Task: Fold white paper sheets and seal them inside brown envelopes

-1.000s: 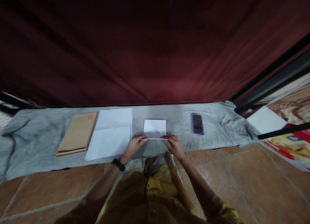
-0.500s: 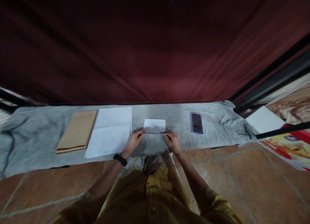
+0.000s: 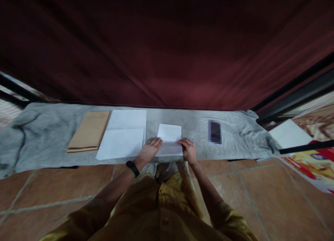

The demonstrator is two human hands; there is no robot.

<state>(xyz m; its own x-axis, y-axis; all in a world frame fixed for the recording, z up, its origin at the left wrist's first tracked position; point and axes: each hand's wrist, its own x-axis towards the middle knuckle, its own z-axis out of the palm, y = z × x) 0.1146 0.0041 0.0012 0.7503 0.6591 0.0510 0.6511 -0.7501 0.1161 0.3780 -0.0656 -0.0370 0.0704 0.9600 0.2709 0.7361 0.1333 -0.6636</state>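
Observation:
A small white sheet of paper (image 3: 169,132) with a crease across its middle lies in front of me. My left hand (image 3: 150,149) is at the sheet's left edge near the crease, its fingers close together and closed on the paper. At the right edge, my right hand (image 3: 189,150) pinches the same sheet, thumb and fingertips together. The part of the paper nearer me is greyer than the far part. Left of my hands lie larger white sheets (image 3: 122,140), with a crease across the top one.
Brown envelopes (image 3: 88,131) are stacked at the left on the grey cloth (image 3: 193,122). A phone (image 3: 215,132), blurred out, lies to the right. A dark red curtain (image 3: 167,77) hangs behind. Black bars (image 3: 287,91) and a colourful box (image 3: 313,164) stand at the right.
The near part of the small sheet, seen edge-on before, now lies spread toward me. My left hand has turned flatter over its edge. The view has shifted slightly.

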